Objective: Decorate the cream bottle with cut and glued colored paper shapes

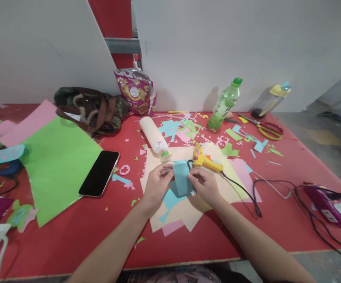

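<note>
A light blue paper piece (181,177), curled into a rounded shape, is held between both of my hands above a pile of cream, pink and blue paper sheets (185,212). My left hand (156,184) pinches its left edge with closed fingers. My right hand (203,184) pinches its right edge. A yellow glue gun (203,159) lies just behind my right hand, its black cord (241,192) trailing right. A white glue bottle (154,135) with a green tip lies on its side behind my left hand.
A black phone (99,173) lies on a green sheet (55,165) at left, near a camouflage bag (90,107) and a snack bag (135,90). Behind are a green bottle (225,103), scissors (266,129), a drinking bottle (269,101) and paper scraps (185,129). A purple power strip (332,204) sits right.
</note>
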`<state>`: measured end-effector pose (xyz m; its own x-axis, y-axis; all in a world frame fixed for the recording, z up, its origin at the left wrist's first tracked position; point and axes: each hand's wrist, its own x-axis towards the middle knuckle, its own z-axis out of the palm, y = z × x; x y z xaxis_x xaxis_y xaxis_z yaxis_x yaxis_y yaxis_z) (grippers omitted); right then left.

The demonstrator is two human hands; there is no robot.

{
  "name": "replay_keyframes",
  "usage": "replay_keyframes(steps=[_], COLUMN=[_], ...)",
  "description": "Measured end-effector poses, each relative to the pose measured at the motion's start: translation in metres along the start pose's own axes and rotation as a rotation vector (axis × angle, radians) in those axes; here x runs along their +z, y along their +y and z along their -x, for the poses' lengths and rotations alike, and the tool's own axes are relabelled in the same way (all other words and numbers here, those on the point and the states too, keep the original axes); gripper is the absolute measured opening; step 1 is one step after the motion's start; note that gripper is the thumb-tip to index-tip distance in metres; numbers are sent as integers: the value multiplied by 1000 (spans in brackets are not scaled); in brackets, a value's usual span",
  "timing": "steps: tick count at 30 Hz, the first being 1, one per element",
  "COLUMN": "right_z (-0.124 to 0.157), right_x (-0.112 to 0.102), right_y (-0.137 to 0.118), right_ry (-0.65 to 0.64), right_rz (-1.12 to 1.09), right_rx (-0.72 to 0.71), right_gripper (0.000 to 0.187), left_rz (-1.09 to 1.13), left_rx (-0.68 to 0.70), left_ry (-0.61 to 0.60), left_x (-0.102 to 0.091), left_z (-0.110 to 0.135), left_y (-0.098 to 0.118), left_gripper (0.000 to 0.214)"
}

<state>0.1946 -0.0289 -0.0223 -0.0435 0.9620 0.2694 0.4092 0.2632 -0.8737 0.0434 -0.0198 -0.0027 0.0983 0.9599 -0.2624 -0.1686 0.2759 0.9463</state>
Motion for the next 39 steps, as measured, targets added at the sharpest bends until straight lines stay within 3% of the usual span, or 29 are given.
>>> replay_keyframes(steps=[20, 28, 33, 39], right_z=[1, 2, 2, 1], right_x=[2, 2, 3, 4], right_y=[0, 0, 1, -1], right_ry=[16, 11, 1, -198], right_rz=[-15, 1, -159, -273], right_rx=[103, 88, 147, 241], right_gripper=[14, 13, 9, 16], left_rz=[-42, -152, -62, 149], left_rx=[-4, -16, 3, -18], left_ry=[9, 90, 107, 111], left_x=[2, 2, 1, -2], left_z=[2, 2, 1, 0], left_y=[1, 4, 2, 0], left_gripper=[17, 17, 19, 24])
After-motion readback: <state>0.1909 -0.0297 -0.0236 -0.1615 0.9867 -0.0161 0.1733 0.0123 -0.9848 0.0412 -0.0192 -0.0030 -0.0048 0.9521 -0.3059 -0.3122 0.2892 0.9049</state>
